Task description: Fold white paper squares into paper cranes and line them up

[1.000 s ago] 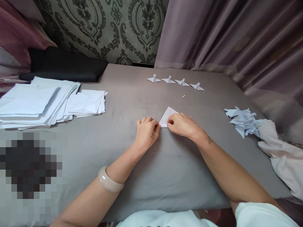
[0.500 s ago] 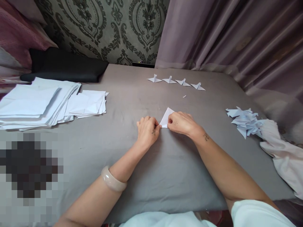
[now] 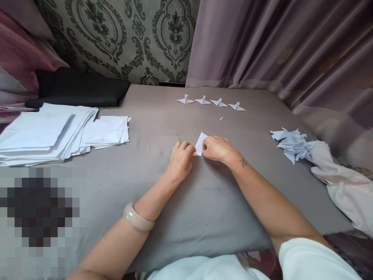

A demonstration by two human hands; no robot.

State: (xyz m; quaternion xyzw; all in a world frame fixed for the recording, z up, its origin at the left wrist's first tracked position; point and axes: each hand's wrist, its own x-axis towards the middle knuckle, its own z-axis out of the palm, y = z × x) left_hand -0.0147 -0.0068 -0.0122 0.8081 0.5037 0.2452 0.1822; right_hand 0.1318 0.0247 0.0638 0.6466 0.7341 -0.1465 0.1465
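Compared with a second ago, less of the small white paper piece is left showing: the wide triangular flap seen then is now reduced to a narrow sliver between the two hands. The left hand and the right hand are drawn closer together over it, which suggests a fold is being pressed flat rather than opened. The paper lies in the middle of the grey sheet, pinned by the fingertips of both hands; neither hand is clenched, and both are pressed down on the paper, though how the right thumb grips cannot be told, since it is hidden.

The view has also shifted slightly, so the row of four folded paper birds and the heap of folded pieces appear displaced, though they are likely unmoved.

No brand, label or legible writing is seen; the stacked white sheets appear blank.
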